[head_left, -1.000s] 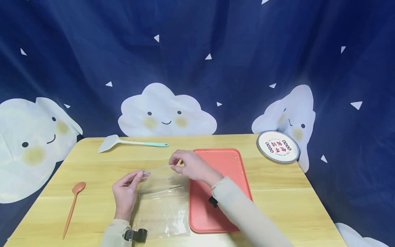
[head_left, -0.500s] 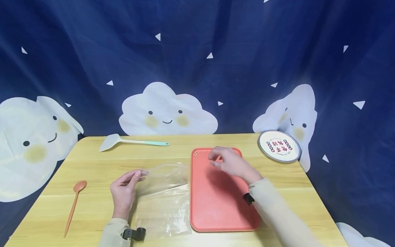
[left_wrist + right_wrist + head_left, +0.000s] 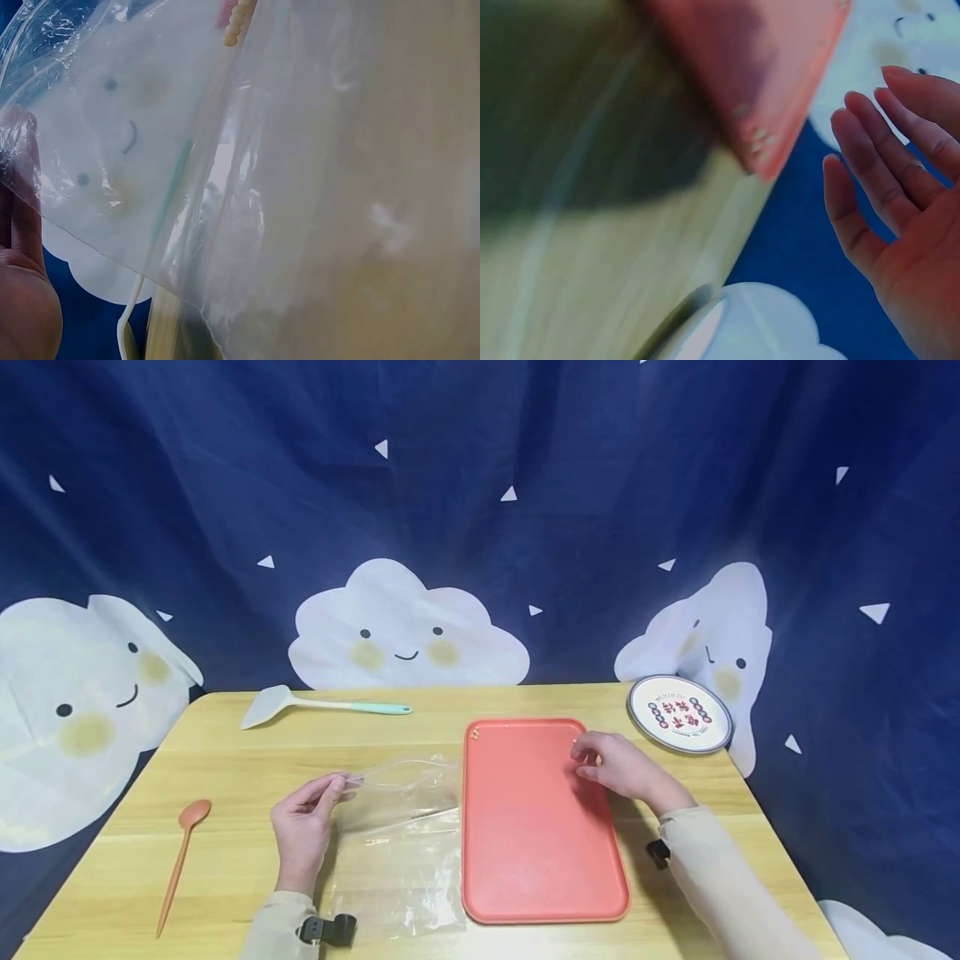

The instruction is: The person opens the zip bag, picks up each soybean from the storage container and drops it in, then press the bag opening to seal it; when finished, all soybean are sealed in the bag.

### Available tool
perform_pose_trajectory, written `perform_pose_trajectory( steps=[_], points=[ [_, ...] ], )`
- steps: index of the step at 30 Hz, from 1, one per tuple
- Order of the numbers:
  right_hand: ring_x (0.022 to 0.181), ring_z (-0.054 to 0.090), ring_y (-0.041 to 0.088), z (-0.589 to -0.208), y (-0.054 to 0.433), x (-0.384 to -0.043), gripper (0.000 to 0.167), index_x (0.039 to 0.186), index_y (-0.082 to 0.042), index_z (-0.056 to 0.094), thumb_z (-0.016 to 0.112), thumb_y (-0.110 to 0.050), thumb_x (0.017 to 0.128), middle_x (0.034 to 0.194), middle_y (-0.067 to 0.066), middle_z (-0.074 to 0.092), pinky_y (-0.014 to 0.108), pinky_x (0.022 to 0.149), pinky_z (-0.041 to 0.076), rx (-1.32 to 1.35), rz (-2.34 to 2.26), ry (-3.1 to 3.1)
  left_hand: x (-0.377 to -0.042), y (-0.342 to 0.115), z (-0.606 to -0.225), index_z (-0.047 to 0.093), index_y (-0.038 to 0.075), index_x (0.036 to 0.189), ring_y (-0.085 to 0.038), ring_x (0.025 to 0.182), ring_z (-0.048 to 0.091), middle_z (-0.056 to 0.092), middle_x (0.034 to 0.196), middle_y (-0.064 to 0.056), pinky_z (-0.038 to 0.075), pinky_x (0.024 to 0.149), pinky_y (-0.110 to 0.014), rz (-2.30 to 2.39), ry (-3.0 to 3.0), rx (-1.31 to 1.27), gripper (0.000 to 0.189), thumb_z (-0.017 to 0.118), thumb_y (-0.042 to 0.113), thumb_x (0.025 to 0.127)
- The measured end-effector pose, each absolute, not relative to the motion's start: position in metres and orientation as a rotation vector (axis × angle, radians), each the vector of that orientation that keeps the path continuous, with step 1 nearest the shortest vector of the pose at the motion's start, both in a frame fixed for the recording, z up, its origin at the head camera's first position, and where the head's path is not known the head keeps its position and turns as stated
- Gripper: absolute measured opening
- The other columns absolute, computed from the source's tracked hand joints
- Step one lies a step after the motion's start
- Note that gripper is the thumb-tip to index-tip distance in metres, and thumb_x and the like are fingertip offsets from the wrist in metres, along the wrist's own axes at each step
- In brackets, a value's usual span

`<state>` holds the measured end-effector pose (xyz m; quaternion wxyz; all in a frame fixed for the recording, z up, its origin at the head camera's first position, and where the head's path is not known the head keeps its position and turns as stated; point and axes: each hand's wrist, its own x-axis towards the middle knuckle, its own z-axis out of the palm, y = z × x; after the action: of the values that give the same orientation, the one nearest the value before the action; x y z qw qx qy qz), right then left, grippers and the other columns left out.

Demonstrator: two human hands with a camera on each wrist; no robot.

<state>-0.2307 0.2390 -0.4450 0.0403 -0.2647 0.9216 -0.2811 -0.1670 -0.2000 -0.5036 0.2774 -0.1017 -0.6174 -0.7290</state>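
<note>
My left hand pinches the left corner of a clear plastic zip bag at its mouth. The bag lies flat on the table, its mouth rim slightly raised. To its right lies a red tray with several small pale round pieces in its far left corner. Over the tray's right edge, near the far right corner, hovers my right hand, its fingers loosely bent. The right wrist view shows that hand's palm and fingers with nothing held. Several pieces also lie in the tray corner there.
A white spatula with a mint handle lies along the back edge. An orange spoon is at the left. At the back right corner sits a round plate with printed lettering. A dark blue curtain hangs behind the table.
My right hand has left the bag's mouth and moved right, across the tray to its right edge. My left hand keeps its pinch on the bag in nearly the same place.
</note>
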Motion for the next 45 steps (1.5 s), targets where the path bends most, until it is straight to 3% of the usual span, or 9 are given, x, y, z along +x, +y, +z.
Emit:
perform_pose_trajectory(
  steps=[4,11,24,29,33,45],
  points=[
    [0.078,0.061,0.018,-0.455,0.245,-0.232,0.018,0.093,-0.005,0.068,0.073,0.005,0.079,0.085,0.001,0.065,0.034,0.072,0.054,-0.801,-0.747,2.831,-0.166,-0.200,-0.503,0.063,-0.023,0.096,-0.022,0.074,0.072,0.072,0.088,-0.022,0.060,0.069,-0.033,-1.958,-1.653,-0.271,0.011,0.062,-0.015,0.090],
    [0.082,0.062,0.020,-0.465,0.249,-0.232,0.023,0.091,-0.006,0.069,0.068,0.010,0.075,0.086,0.001,0.063,0.039,0.077,0.055,-0.869,-0.585,2.898,-0.165,-0.199,-0.501,0.064,-0.023,0.096,-0.022,0.075,0.073,0.071,0.088,-0.025,0.060,0.070,-0.031,-1.954,-1.634,-0.319,0.010,0.060,-0.016,0.090],
    [0.086,0.064,0.023,-0.483,0.249,-0.235,0.024,0.089,-0.008,0.068,0.067,0.011,0.074,0.088,0.001,0.063,0.040,0.079,0.056,-0.872,-0.484,2.957,-0.165,-0.197,-0.502,0.065,-0.022,0.096,-0.022,0.074,0.072,0.072,0.087,-0.021,0.060,0.070,-0.031,-1.959,-1.656,-0.260,0.011,0.063,-0.013,0.090],
    [0.078,0.060,0.019,-0.484,0.247,-0.234,0.025,0.085,-0.010,0.064,0.063,0.014,0.074,0.083,-0.001,0.058,0.038,0.071,0.054,-0.843,-0.466,2.982,-0.165,-0.197,-0.502,0.063,-0.023,0.096,-0.022,0.075,0.073,0.071,0.088,-0.024,0.060,0.070,-0.031,-1.971,-1.650,-0.279,0.011,0.062,-0.014,0.090],
    [0.072,0.057,0.019,-0.484,0.245,-0.232,0.025,0.083,-0.010,0.060,0.063,0.014,0.075,0.079,0.000,0.055,0.037,0.066,0.053,-0.855,-0.428,2.988,-0.163,-0.197,-0.504,0.065,-0.022,0.095,-0.022,0.073,0.072,0.072,0.086,-0.020,0.061,0.069,-0.032,-1.964,-1.673,-0.237,0.011,0.064,-0.012,0.089],
    [0.070,0.060,0.020,-0.484,0.246,-0.234,0.020,0.080,-0.010,0.061,0.073,0.006,0.080,0.079,-0.001,0.054,0.035,0.062,0.054,-0.928,-0.392,3.041,-0.162,-0.196,-0.502,0.065,-0.022,0.096,-0.022,0.074,0.072,0.072,0.088,-0.022,0.060,0.070,-0.030,-1.983,-1.633,-0.296,0.010,0.061,-0.015,0.090]
  ],
)
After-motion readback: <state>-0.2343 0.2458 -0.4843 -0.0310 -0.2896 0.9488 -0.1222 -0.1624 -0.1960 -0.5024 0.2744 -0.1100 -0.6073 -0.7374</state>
